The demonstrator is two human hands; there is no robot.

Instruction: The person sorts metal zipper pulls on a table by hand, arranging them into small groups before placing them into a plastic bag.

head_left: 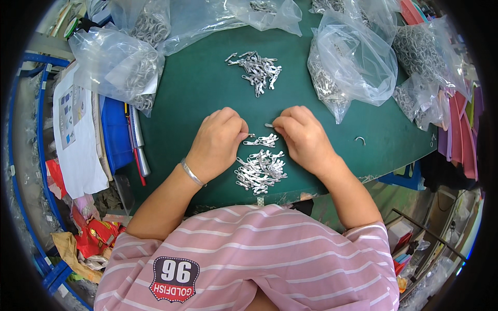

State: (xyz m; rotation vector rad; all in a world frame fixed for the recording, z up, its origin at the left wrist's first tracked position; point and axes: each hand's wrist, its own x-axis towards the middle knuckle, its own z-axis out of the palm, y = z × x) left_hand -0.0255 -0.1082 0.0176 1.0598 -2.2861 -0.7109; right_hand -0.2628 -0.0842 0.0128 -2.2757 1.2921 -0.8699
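Pink striped shirt [290, 249] nearest, just this side of near clasp pile [261, 170]. Beyond pile: left hand [220, 136] pinching tiny metal piece [251, 135], right hand [303, 136] pinching silver piece [268, 125], loose clasps [265, 141] between; farther, second heap [259, 71], clear bags [358, 67] crowding both sides. Left of pile: blue bin [115, 132], red pen [140, 168]. Right: curved metal piece [362, 138].

Pinches a silver piece [252, 135] in left hand [220, 137] and another piece [268, 125] in right hand [303, 137], between a far clip pile [258, 70] and a near pile [260, 170] on a green table [197, 93].
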